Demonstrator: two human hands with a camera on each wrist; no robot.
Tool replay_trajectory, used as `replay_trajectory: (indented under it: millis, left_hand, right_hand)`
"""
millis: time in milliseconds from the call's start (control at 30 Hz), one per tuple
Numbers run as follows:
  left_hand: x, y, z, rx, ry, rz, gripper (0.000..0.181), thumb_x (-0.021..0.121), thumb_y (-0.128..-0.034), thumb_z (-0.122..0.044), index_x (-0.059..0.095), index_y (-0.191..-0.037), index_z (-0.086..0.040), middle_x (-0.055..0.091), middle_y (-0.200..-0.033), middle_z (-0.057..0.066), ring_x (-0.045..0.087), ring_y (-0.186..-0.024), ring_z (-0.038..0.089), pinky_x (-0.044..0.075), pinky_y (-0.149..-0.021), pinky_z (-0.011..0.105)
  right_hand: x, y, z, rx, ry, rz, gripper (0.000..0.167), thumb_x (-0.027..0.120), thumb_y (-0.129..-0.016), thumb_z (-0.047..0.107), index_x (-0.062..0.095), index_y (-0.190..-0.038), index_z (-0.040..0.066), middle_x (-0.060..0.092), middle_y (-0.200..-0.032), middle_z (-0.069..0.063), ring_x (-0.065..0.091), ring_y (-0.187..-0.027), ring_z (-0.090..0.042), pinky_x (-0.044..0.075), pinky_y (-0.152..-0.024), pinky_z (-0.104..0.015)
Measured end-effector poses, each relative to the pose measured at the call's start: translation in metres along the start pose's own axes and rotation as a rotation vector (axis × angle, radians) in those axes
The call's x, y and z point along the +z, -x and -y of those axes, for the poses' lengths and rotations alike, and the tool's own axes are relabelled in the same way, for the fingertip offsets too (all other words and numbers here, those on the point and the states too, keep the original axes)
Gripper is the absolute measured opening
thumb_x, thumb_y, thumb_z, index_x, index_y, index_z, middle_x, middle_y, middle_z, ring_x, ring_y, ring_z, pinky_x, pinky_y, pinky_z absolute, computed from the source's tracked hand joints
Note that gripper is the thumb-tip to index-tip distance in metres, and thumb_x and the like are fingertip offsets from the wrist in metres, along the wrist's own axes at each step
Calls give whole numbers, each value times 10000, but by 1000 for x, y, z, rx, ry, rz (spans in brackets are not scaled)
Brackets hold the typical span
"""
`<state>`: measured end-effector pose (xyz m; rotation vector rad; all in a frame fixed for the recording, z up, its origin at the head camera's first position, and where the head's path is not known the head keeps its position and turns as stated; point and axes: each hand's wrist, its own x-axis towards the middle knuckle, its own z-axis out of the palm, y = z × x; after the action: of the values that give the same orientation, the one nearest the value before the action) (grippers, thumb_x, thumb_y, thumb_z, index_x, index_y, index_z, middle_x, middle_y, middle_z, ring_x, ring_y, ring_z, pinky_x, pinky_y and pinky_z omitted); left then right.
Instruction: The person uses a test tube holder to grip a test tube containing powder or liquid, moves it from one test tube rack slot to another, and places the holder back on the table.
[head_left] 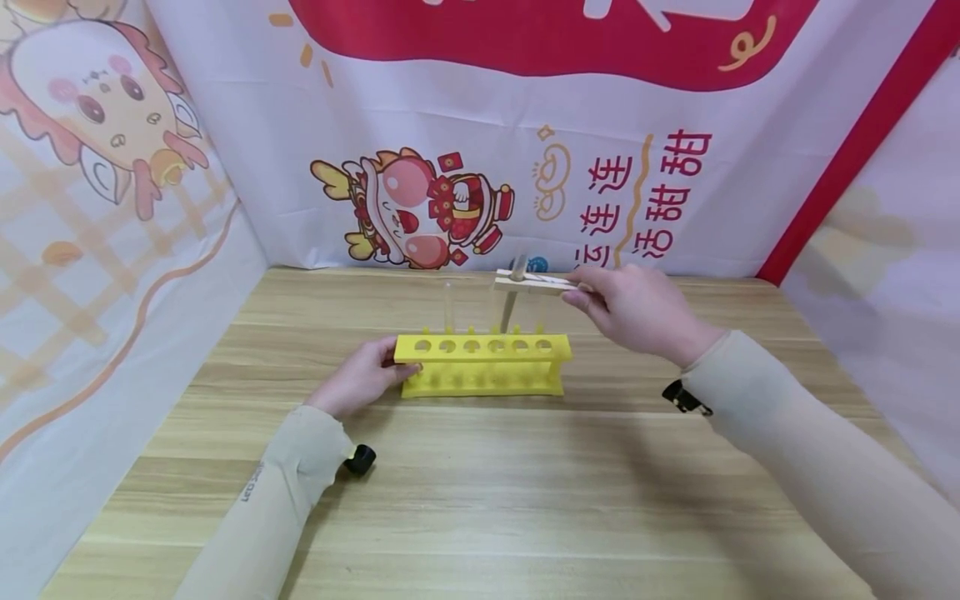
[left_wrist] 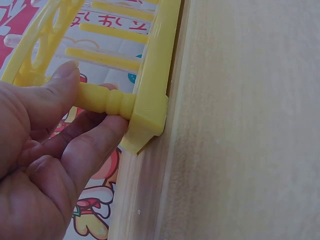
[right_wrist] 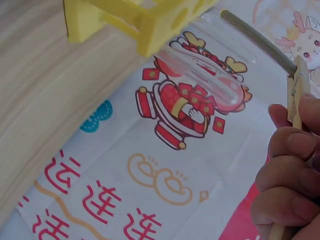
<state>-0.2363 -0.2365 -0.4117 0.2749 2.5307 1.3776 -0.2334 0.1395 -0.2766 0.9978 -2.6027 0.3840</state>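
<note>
A yellow test tube rack (head_left: 483, 355) stands on the wooden table. My left hand (head_left: 356, 379) grips its left end post (left_wrist: 102, 98), pinched between thumb and fingers in the left wrist view. Above and behind the rack's right half, my right hand (head_left: 637, 310) holds a wooden test tube clamp (head_left: 536, 287) with curled fingers. The clamp's tip grips a slim grey-brown test tube (right_wrist: 257, 41), which hangs slightly tilted, its lower end near the back of the rack. Clear test tubes (head_left: 448, 307) stand upright over pegs along the rack's back edge.
The wooden table (head_left: 480, 500) reaches back to a printed cloth (head_left: 262, 150) hanging behind it. More printed cloth (head_left: 112, 275) hangs along the left side. Black wrist cameras (head_left: 360, 459) are worn under both sleeves.
</note>
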Motion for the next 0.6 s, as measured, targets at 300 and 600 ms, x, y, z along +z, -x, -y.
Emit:
replay_trajectory:
  millis: [300,600]
  left_hand:
    - [0,0,0,3,6,3,316,665,-968,-188,611,-1277,-153,632,-1242,20,559,-1108,207,442,-997,429]
    - [0,0,-2,-13,13,14,326,659,-971,-182,603,-1292,-153,637,-1227,10,571,-1073,208,460,-971,413]
  right_hand:
    - [-22,4,-6,41,27,25,155,654,-974,256,696,-1058,132,598,-719,27,520,-589,-143,462,-598,-341]
    - [-28,16,-15,95,40,63,118,666,-962,264,644,-995,153,583,-734,7,520,-595,-169,444,-574,-337]
